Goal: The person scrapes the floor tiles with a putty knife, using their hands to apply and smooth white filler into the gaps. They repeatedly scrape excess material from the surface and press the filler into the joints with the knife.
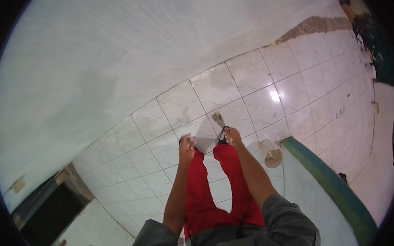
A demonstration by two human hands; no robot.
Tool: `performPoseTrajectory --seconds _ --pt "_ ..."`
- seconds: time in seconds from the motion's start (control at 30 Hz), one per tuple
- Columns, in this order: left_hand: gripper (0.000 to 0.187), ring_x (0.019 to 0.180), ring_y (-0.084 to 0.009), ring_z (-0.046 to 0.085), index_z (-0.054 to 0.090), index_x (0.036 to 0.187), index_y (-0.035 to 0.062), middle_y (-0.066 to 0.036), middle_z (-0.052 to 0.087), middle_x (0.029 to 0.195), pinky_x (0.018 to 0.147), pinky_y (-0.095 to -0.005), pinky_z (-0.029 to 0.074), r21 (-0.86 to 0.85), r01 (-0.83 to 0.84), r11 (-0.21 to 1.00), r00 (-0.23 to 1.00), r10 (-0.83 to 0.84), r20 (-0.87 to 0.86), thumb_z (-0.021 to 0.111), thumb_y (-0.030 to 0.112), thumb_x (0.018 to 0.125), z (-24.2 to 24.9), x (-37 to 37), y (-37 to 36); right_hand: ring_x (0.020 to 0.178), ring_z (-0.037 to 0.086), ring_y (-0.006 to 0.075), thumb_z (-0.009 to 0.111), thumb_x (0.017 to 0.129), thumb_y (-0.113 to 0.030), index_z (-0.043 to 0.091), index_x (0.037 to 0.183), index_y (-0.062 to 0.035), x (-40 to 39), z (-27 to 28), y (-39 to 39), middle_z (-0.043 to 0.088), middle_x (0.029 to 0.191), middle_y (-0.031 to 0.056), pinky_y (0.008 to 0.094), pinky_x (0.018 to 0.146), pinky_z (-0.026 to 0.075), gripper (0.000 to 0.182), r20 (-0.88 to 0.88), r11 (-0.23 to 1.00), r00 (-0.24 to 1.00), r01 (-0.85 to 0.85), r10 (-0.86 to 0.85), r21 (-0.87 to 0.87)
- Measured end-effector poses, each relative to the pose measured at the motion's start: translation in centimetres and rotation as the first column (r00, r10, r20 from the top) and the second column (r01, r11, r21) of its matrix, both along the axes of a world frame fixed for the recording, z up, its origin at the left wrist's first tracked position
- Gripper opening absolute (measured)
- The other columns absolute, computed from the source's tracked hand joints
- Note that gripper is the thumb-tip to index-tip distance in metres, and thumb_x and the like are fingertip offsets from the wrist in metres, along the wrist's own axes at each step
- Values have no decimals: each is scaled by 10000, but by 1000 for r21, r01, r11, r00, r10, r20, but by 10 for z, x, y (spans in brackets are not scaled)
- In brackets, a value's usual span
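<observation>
My right hand [232, 136] is closed around the handle of a putty knife [217, 118]. Its broad blade is smeared and points forward over the floor tiles. To the left, my left hand [187, 143] is raised in front of my leg with its fingers loosely bent and apart. White smudges mark those fingers, and I see nothing held in them. A pale plastic tub [273, 156] with brownish residue inside stands right of my right hand, apart from it.
A long pale wall [134, 54] runs along the left and ahead. Shiny tiles [247, 68] cover the floor. To the right is a low partition with a green edge [330, 181]. A dark opening [54, 213] lies at lower left.
</observation>
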State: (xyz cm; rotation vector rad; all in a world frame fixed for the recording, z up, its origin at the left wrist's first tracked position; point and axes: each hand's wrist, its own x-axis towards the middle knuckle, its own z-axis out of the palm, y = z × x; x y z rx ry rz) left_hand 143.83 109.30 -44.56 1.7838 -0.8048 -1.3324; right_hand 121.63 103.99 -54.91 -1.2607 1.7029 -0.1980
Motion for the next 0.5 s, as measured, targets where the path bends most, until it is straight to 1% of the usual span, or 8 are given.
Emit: performPoseTrajectory --seconds 0.07,0.13,0.23,0.3,0.33,0.37,0.47,0.5 --pt "356 891 -161 545 389 1179 5 -131 551 1073 762 -272 435 -16 21 1000 1000 -21 -2 463 218 903 -41 -9 -25 436 533 209 454 852 -387 558 650 -9 5 -19 -20 546 533 125 352 441 414 441 23 983 994 102 -107 150" --pt "362 882 -148 530 387 1184 8 -115 547 1081 757 -262 420 19 -177 984 950 176 -260 464 220 902 -44 -27 -47 433 530 206 455 852 -391 555 640 -8 9 -57 -32 541 522 122 348 444 415 449 -5 988 996 91 -91 122" --pt "373 874 -132 528 385 1187 8 -94 549 1080 746 -254 418 -41 -132 990 952 115 -284 452 242 905 -89 -32 -52 435 527 202 466 849 -396 551 619 -11 19 -112 -26 535 508 115 342 453 418 457 -10 987 998 65 -65 146" --pt "397 916 -199 547 390 1190 1 -128 543 1105 774 -285 421 -75 -164 984 952 137 -275 467 253 892 -132 -33 -58 440 528 201 477 846 -397 550 607 -15 22 -153 -46 535 506 111 339 460 419 456 1 982 999 31 -32 188" --pt "416 943 -235 547 394 1188 -8 -152 536 1115 795 -306 420 -104 180 978 979 -168 113 487 252 877 -139 -27 -72 532 566 263 488 840 -363 568 641 -10 25 -168 -52 564 562 144 369 528 437 413 -17 990 999 -29 32 138" --pt "435 969 -271 547 399 1187 -17 -175 529 1124 816 -326 419 13 502 865 763 -450 465 508 252 863 -136 -21 -79 624 604 325 499 835 -328 585 674 -5 27 -184 -44 593 619 176 399 597 454 371 -34 991 995 -85 89 103" --pt "464 1012 -309 530 412 1180 -20 -208 526 1113 855 -359 407 219 572 791 638 -596 487 554 248 828 -92 -28 -120 606 602 323 503 834 -313 585 656 -5 27 -241 -44 587 601 176 396 589 452 364 34 1000 999 -15 15 18" --pt "461 966 -276 553 424 1173 -6 -189 548 1075 817 -347 428 45 452 891 804 -428 412 564 257 821 -89 -32 -128 606 602 323 503 834 -313 585 656 -5 28 -246 -39 587 601 176 396 589 452 364 29 999 999 -29 28 15"
